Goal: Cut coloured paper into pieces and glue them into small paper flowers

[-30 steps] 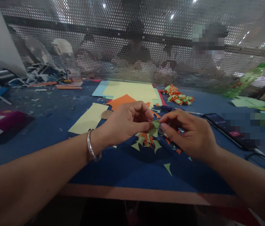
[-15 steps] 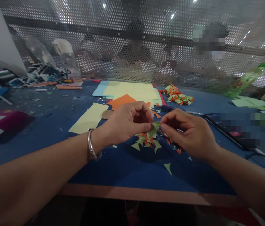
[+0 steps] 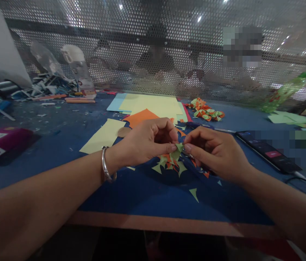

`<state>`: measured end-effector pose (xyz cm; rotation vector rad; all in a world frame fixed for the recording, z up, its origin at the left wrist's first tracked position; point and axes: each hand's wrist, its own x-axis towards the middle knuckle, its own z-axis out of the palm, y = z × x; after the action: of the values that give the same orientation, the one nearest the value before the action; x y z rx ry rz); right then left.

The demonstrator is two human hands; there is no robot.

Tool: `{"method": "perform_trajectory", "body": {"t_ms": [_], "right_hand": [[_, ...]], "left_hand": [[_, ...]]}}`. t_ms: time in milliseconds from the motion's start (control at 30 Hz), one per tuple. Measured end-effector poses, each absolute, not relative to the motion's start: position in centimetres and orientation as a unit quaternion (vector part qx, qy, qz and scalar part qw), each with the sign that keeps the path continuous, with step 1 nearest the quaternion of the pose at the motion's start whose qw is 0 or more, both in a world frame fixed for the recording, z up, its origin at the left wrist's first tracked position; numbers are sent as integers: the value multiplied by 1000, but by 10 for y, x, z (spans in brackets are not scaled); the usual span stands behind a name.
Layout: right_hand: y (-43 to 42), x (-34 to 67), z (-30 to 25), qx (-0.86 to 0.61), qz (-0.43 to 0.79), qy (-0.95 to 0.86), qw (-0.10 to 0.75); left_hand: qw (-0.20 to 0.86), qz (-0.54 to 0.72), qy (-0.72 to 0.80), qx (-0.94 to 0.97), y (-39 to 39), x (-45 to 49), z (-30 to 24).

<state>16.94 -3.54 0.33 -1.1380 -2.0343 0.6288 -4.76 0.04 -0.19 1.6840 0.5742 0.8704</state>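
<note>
Between my fingertips is a small piece of green paper (image 3: 179, 147), folded or curled. My left hand (image 3: 153, 139) pinches its left edge between thumb and forefinger. From the other side my right hand (image 3: 214, 150) grips it the same way. Beneath my hands lies a heap of green and orange paper scraps (image 3: 170, 163) with curved, pointed edges. One loose green scrap (image 3: 194, 194) rests nearer the table edge. Behind my left hand are an orange paper sheet (image 3: 143, 116) and a pale yellow paper piece (image 3: 105, 136).
Curled green and orange paper pieces (image 3: 204, 110) are piled behind my right hand. A phone (image 3: 268, 152) with a cable lies at the right. Stacked sheets (image 3: 153, 103) sit at the back. A magenta power strip (image 3: 6, 143) and a bottle (image 3: 79, 69) stand left; a perforated metal screen (image 3: 131, 47) rises behind.
The green paper piece has been turned and folded smaller between my fingertips. Both hands stay in nearly the same place.
</note>
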Motion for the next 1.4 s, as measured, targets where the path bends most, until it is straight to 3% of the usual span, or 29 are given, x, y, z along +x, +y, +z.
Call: {"method": "perform_trajectory", "body": {"t_ms": [1067,1400], "right_hand": [[-33,166,3,-432,266,-791,341],[-35,165,2,-432,227,-806,335]], "left_hand": [[478,372,241,758,-2,-48,-5],[532,342,275,724,0,-46,-6]]}}
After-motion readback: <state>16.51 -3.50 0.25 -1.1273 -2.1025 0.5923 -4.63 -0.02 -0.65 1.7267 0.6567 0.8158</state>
